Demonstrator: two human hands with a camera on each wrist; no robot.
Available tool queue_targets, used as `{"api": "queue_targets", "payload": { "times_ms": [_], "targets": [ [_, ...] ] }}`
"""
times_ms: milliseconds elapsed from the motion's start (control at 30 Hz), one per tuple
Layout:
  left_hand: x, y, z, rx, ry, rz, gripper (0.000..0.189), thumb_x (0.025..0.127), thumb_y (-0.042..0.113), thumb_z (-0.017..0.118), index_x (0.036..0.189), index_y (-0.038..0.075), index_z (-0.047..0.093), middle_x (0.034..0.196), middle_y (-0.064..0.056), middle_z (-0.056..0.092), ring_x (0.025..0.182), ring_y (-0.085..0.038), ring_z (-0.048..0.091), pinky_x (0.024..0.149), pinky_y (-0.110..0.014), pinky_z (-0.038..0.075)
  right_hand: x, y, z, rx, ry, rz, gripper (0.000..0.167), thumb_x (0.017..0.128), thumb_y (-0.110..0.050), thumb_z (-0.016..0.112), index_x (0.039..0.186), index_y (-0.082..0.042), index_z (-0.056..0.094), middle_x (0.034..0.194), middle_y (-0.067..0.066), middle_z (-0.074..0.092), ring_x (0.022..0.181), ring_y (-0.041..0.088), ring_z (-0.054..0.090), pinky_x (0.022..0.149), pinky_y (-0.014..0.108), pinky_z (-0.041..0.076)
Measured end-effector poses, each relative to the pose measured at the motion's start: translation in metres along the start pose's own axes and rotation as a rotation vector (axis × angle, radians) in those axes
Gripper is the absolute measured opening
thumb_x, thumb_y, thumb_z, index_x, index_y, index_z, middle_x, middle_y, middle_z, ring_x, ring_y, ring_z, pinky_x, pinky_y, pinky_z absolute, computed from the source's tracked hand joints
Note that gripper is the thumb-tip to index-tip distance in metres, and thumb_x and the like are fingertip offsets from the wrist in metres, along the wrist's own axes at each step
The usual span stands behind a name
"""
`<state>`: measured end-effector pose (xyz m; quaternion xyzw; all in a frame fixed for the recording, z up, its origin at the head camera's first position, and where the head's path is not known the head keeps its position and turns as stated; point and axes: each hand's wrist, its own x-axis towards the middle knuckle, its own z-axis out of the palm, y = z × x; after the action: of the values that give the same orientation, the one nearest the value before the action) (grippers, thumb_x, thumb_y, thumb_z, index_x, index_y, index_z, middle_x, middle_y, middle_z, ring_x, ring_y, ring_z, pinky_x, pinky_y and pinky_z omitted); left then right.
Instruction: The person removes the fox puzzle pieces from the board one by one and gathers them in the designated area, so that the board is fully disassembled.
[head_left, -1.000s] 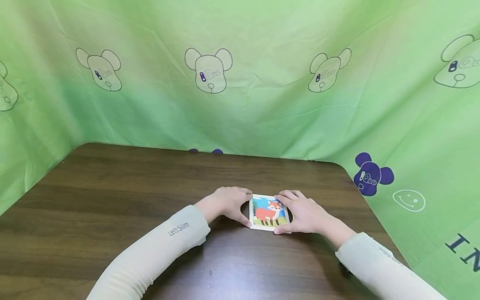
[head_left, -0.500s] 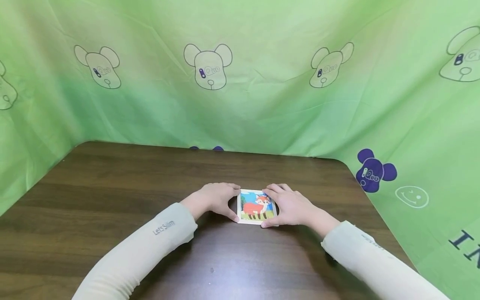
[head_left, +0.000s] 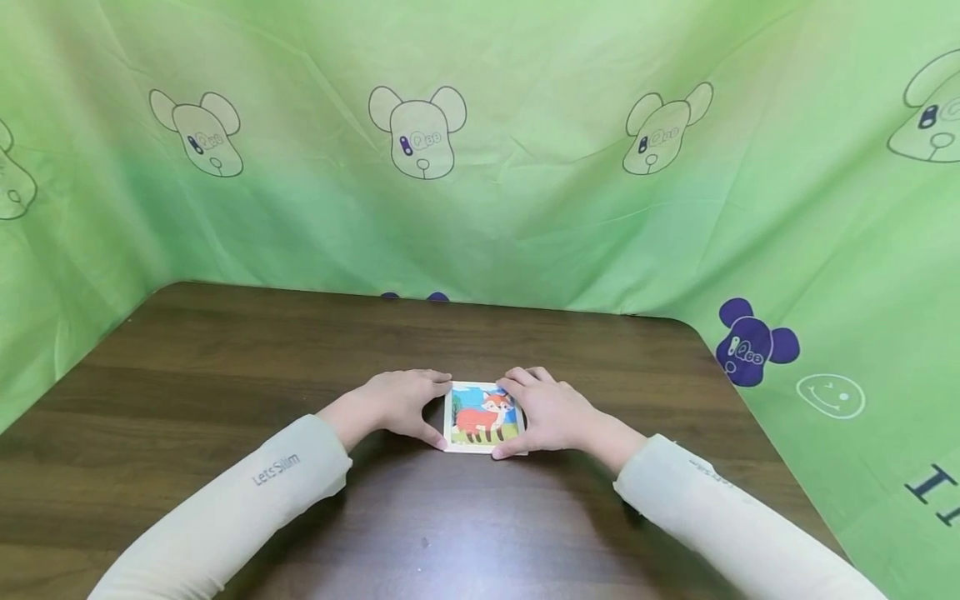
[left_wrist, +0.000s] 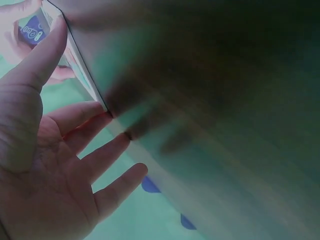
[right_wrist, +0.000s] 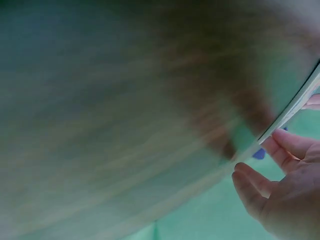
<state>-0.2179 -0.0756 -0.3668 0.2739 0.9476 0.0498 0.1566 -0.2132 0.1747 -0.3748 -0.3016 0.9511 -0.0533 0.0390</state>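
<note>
Since the earlier frames, the thin, square, white-rimmed picture board (head_left: 486, 417) and both hands have slid toward nine o'clock across the desk. Nearest us, two pale fabric sleeves (head_left: 240, 508) come in from seven and five o'clock, dark lettering near their cuffs. Beyond them lies the glossy, dark brown, wood-grained desk (head_left: 427, 525), catching a whitish glare on its near part. On it the board lies just below the middle of our head view, showing an orange-red fox on green beneath blue sky. At the board's nine o'clock, the left hand (head_left: 403, 404) pinches the side between thumb at the near corner and fingers at the far one; at three o'clock, the right hand (head_left: 553, 414) likewise pinches near and far edges. Farthest, we see a green fabric curtain (head_left: 510, 225) printed with round-eared animal heads.
</note>
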Motion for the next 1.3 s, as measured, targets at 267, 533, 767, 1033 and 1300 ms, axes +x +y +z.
{"api": "queue_targets", "payload": {
  "times_ms": [267,533,767,1033,1300],
  "targets": [
    [-0.014,-0.01,0.002,-0.017,-0.019,-0.015,0.087,0.081,0.056,0.076,0.151,0.018,0.044,0.161,0.002,0.037,0.148,-0.022,0.036,0.112,-0.049,0.04,0.011,-0.015,-0.004,0.006,-0.091,-0.043,0.101,0.066,-0.068,0.078,0.141,-0.006,0.05,0.138,0.004,0.049,0.132,0.032,0.043,0.088,0.052,0.048],
    [-0.025,-0.019,0.003,-0.033,-0.031,-0.02,0.085,0.081,0.053,0.077,0.151,0.018,0.045,0.16,0.001,0.037,0.148,-0.024,0.036,0.112,-0.052,0.039,0.017,-0.03,-0.003,0.017,-0.129,-0.059,0.101,0.067,-0.067,0.078,0.141,-0.004,0.049,0.137,0.006,0.047,0.13,0.031,0.042,0.087,0.049,0.048],
    [-0.037,-0.026,0.005,-0.055,-0.041,-0.039,0.086,0.08,0.053,0.078,0.151,0.019,0.044,0.161,0.003,0.036,0.151,-0.025,0.031,0.114,-0.054,0.036,0.019,-0.039,-0.001,0.011,-0.151,-0.073,0.099,0.07,-0.068,0.076,0.14,-0.004,0.048,0.135,0.007,0.046,0.128,0.03,0.043,0.085,0.047,0.048],
    [-0.045,-0.028,0.006,-0.09,-0.041,-0.023,0.086,0.082,0.056,0.074,0.152,0.016,0.043,0.162,-0.001,0.033,0.15,-0.031,0.03,0.113,-0.054,0.037,0.027,-0.041,-0.011,0.111,-0.167,-0.091,0.074,0.083,-0.05,0.073,0.142,-0.011,0.051,0.131,0.004,0.052,0.127,0.029,0.044,0.093,0.054,0.045],
    [-0.047,-0.023,0.006,-0.067,0.0,-0.032,0.094,0.081,0.065,0.069,0.154,0.014,0.037,0.163,-0.005,0.03,0.15,-0.039,0.029,0.109,-0.059,0.039,0.045,-0.048,-0.015,0.214,-0.157,-0.146,0.047,0.088,-0.029,0.074,0.13,-0.014,0.062,0.121,0.003,0.055,0.108,0.023,0.043,0.09,0.045,0.044]
  ]
}}
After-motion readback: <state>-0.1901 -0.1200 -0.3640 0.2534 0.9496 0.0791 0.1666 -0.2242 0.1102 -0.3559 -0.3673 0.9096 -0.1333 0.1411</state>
